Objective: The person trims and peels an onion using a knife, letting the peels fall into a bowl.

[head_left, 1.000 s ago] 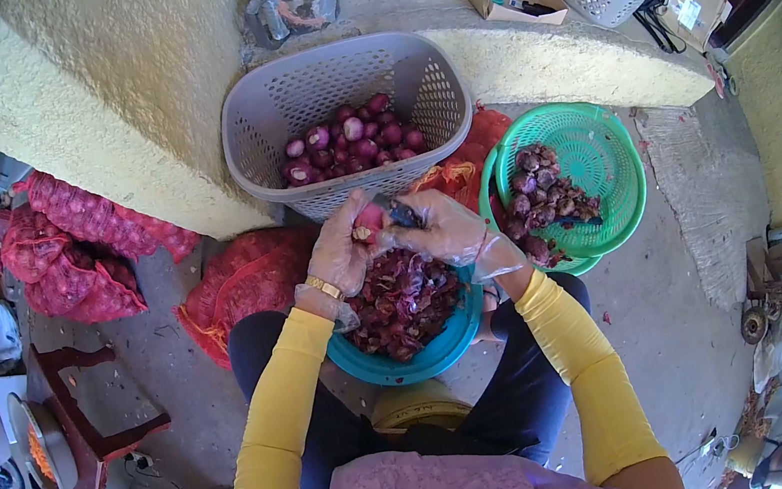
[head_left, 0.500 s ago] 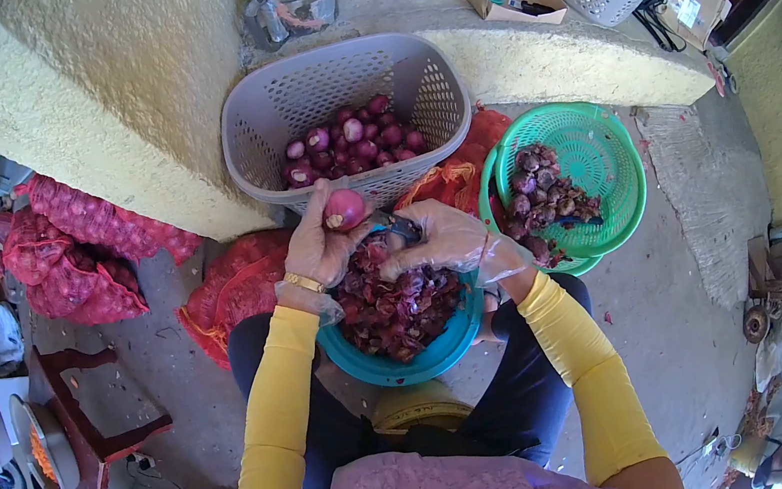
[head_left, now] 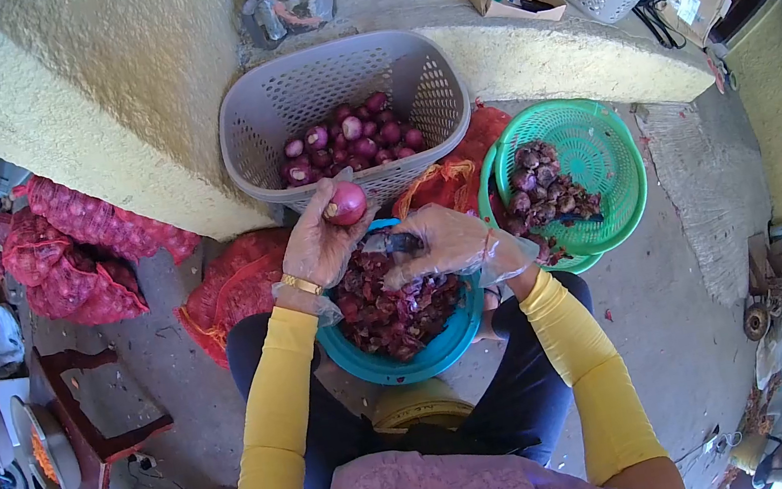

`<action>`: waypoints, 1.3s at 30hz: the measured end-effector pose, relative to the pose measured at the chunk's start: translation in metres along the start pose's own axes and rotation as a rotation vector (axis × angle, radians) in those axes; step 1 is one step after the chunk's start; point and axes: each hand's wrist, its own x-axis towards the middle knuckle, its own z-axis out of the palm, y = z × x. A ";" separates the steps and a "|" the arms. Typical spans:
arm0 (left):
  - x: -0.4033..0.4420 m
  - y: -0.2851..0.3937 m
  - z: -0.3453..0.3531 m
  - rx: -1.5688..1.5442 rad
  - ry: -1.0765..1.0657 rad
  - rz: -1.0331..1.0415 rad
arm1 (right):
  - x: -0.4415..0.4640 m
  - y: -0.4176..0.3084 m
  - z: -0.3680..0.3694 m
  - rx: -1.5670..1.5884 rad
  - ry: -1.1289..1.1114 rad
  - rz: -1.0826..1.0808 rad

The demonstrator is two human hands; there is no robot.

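A peeled red onion (head_left: 345,204) sits in the fingers of my left hand (head_left: 315,241), which wears a clear plastic glove. My right hand (head_left: 446,241), gloved the same way, is closed around a small dark-handled knife (head_left: 401,241); its short blade points toward the left hand, apart from the onion. Under both hands stands a blue basin (head_left: 410,371) heaped with onion skins (head_left: 401,314). Just beyond them, a grey perforated basket (head_left: 240,115) holds many peeled onions (head_left: 355,138).
Green colanders (head_left: 618,175) with unpeeled onions (head_left: 545,191) stand at the right. Red mesh sacks of onions (head_left: 69,257) lie at the left, with another sack (head_left: 240,282) beside the basin. A yellow wall (head_left: 119,113) and a low ledge (head_left: 565,56) bound the far side.
My right hand has drawn the knife slightly down and away from the onion. The left hand still holds the onion, now turned a little and more exposed.
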 end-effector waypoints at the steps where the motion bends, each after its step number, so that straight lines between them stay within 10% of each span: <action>1: -0.001 -0.001 0.000 -0.021 -0.014 0.011 | -0.001 -0.009 -0.002 0.016 0.063 0.110; 8: 0.004 -0.004 -0.010 -0.013 -0.064 -0.117 | 0.006 0.001 -0.002 -0.186 0.540 0.108; 39: -0.007 -0.017 0.013 0.297 -0.146 0.032 | 0.002 -0.003 0.000 -0.330 0.605 -0.055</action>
